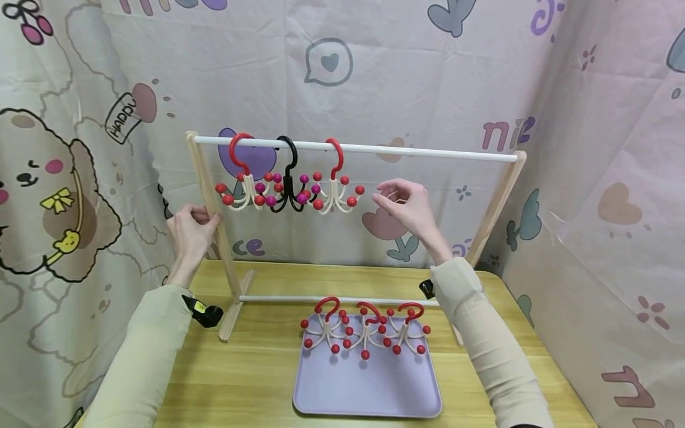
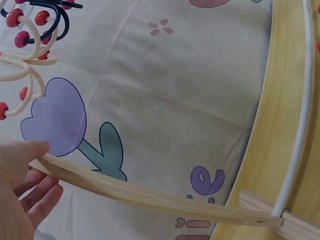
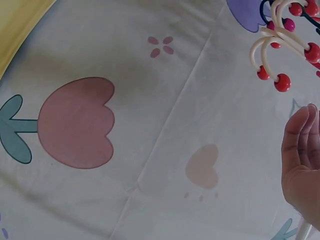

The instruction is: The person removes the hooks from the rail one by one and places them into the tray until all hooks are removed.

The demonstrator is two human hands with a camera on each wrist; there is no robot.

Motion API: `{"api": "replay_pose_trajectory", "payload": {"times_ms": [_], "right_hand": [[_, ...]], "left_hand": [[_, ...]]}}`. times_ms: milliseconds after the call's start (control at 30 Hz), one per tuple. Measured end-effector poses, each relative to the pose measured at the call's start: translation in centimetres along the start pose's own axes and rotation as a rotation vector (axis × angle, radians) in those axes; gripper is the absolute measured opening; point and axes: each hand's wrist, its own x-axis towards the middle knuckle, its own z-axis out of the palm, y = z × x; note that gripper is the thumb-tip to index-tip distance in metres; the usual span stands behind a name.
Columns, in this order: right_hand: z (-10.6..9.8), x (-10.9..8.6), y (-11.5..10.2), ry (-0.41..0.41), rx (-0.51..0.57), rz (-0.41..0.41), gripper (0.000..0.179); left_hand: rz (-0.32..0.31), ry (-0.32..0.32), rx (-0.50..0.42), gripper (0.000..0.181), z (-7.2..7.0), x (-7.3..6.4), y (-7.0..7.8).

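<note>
My left hand [image 1: 191, 235] pinches the left wooden post [image 2: 135, 192] of a small rack, thumb on one side and fingers on the other. From the rack's white top rail [image 1: 428, 152] hang three claw-shaped hook hangers. The left hanger [image 1: 249, 189] and the right hanger [image 1: 334, 191] are cream with red hooks and red beads; the middle hanger [image 1: 289, 187] is black with magenta beads. To the right of the right hanger, my right hand [image 1: 408, 205] is raised below the rail, fingers loosely bent and holding nothing. In the right wrist view, cream hanger arms [image 3: 270, 55] show above its fingertips.
A lilac tray [image 1: 369, 389] on the wooden table [image 1: 235, 380] bears three more cream hangers [image 1: 366, 336] with red hooks and beads along its far side. Behind it runs the rack's white lower bar [image 1: 289, 299]. Printed curtains [image 1: 374, 71] surround the table at the back and sides.
</note>
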Motion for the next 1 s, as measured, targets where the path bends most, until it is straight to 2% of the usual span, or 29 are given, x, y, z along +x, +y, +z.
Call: {"api": "replay_pose_trajectory", "payload": {"times_ms": [233,467,733,1000], "right_hand": [[0.8,1.3,-0.6,-0.008,0.024,-0.034,0.028],[2.1,2.3,-2.2,-0.024,0.018,-0.028,0.028],[3.6,3.4,-3.5,0.008,-0.01,-0.045,0.03],[5.1,4.1,-4.1,0.049,-0.006,-0.06,0.032]], "left_hand": [[-0.021,-0.001,0.007,0.03,0.0,0.2,0.1],[-0.043,-0.01,0.023,0.031,0.1,0.4,0.1],[-0.051,-0.02,0.02,0.031,0.1,0.4,0.2],[-0.067,-0.04,-0.021,0.029,0.0,0.5,0.2]]}}
